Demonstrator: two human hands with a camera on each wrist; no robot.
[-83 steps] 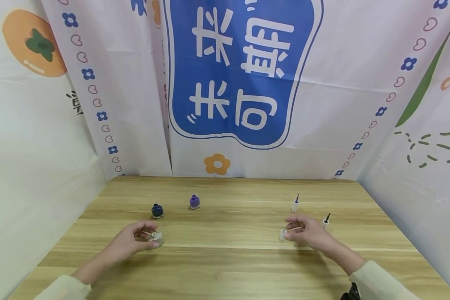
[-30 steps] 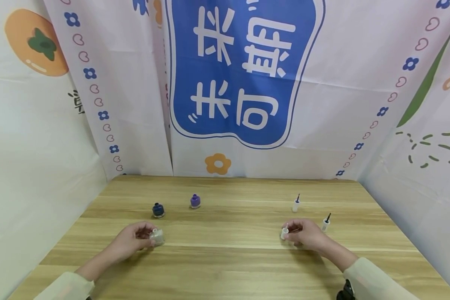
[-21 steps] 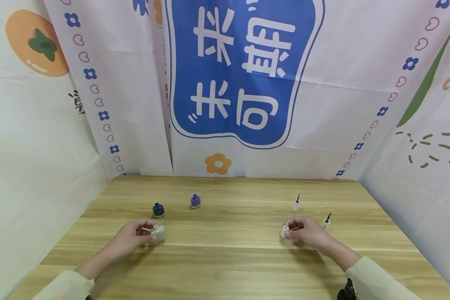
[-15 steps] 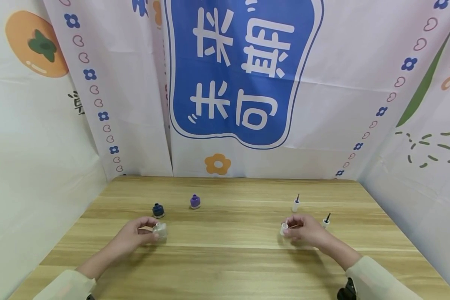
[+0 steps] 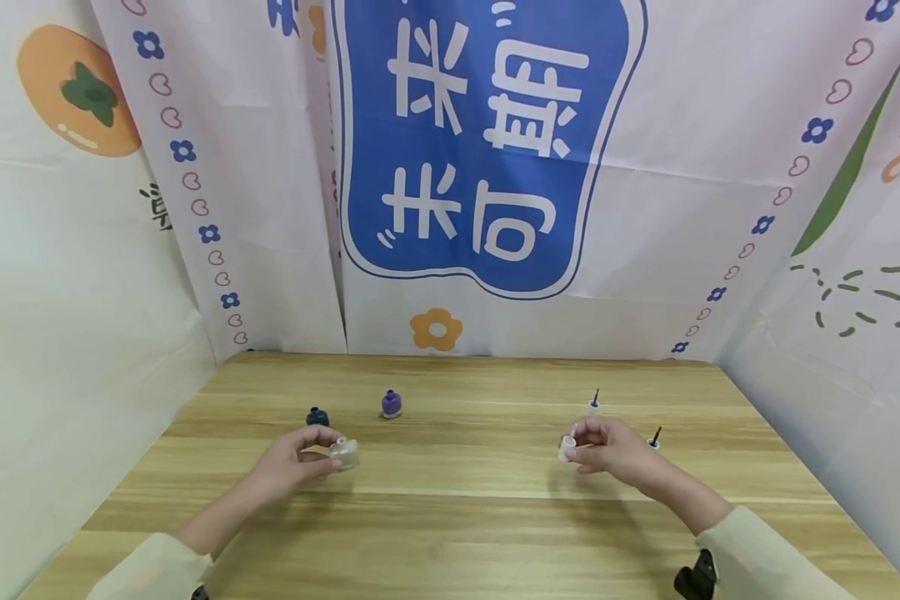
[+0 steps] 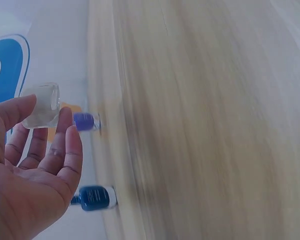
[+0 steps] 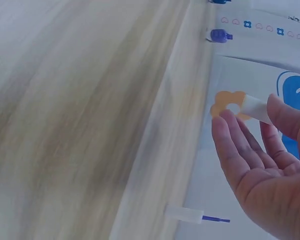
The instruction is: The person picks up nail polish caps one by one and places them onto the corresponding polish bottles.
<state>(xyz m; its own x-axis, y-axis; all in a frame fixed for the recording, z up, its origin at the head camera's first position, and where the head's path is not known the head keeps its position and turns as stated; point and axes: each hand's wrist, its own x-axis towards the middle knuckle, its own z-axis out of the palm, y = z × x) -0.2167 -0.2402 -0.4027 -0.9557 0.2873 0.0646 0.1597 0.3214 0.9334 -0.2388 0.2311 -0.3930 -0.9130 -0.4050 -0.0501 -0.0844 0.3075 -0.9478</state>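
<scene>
My left hand pinches a small clear nail polish bottle with whitish contents and no cap, raised above the table. In the left wrist view the thumb presses one side of the bottle and the fingers lie behind it. On the right, my right hand holds a white nail polish cap between thumb and fingers, its open end and brush pointing up. Behind my left hand stands a dark blue polish bottle, partly covered by the hand. A purple polish bottle stands farther back, uncapped.
Two more white caps stand brush-up on the wooden table: one cap with a purple brush behind my right hand, one cap with a dark brush beside it. A printed cloth hangs along the back and sides.
My left hand has lifted the clear bottle off the table and moved it to the right and away from me. My right hand has raised its white cap a little.
</scene>
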